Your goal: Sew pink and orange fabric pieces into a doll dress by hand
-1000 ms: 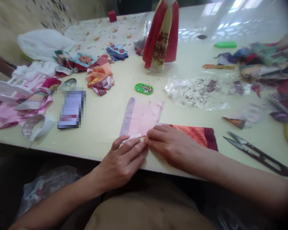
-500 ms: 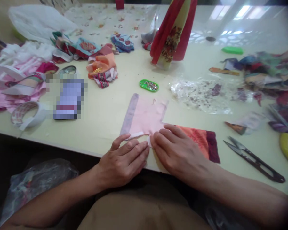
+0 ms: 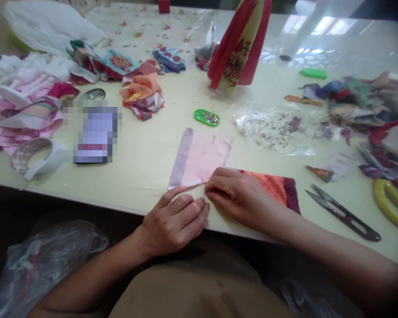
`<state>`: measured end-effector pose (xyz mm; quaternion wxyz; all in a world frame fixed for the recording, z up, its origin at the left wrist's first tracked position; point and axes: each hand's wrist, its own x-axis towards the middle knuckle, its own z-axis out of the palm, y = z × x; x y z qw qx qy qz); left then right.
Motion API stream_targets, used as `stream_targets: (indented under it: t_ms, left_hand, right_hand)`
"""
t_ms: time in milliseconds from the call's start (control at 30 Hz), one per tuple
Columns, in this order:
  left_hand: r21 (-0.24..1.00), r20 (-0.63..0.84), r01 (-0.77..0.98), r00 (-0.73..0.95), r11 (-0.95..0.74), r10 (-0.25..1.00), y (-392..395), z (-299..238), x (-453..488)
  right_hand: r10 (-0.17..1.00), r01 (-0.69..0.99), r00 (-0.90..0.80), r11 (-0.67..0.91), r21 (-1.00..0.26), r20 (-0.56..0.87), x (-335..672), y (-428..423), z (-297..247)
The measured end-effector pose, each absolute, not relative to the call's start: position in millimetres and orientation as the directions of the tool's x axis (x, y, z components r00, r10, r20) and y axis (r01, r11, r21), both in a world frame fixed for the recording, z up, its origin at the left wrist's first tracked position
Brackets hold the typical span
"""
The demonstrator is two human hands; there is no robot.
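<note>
A flat piece of pink fabric [image 3: 204, 154] with a grey-lilac band down its left side lies in front of me. A narrow white strip [image 3: 193, 183] runs along its lower edge. My left hand [image 3: 177, 221] rests at the table's front edge, fingers stretched out, the index finger by the fabric's lower left corner. Over the fabric's lower right corner, my right hand [image 3: 240, 192] has its fingers pinched together; what lies between them is hidden. An orange fabric piece [image 3: 270, 185] with a dark red end sticks out from behind the right hand.
Thread snips [image 3: 345, 216] and yellow-handled scissors [image 3: 389, 205] lie at right. A green dish [image 3: 207, 118] of small beads and a clear plastic bag [image 3: 272, 132] are beyond the fabric. A phone [image 3: 96, 137], a tape roll [image 3: 33, 157] and cloth scraps [image 3: 144, 90] lie left.
My right hand has gone from lying flat with fingers extended to a pinch at the fabric's lower edge. The left hand has shifted slightly right. The view has moved a little.
</note>
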<state>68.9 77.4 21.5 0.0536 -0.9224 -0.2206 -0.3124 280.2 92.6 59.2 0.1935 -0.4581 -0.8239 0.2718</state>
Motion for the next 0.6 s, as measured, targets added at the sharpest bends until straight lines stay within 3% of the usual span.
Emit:
stream_targets:
  t_ms: [333,600]
  left_hand:
    - [0.047,0.609,0.433,0.702,-0.9,0.369,77.9,19.7,68.4]
    - [0.053,0.614,0.441,0.693,-0.896,0.377,77.9,21.1,69.3]
  right_hand:
    - [0.853,0.681,-0.517,0.457,-0.572,0.067,277.0,95.5,54.8]
    - [0.862,0.671,-0.504,0.43,-0.604,0.053,274.4,95.3,58.8]
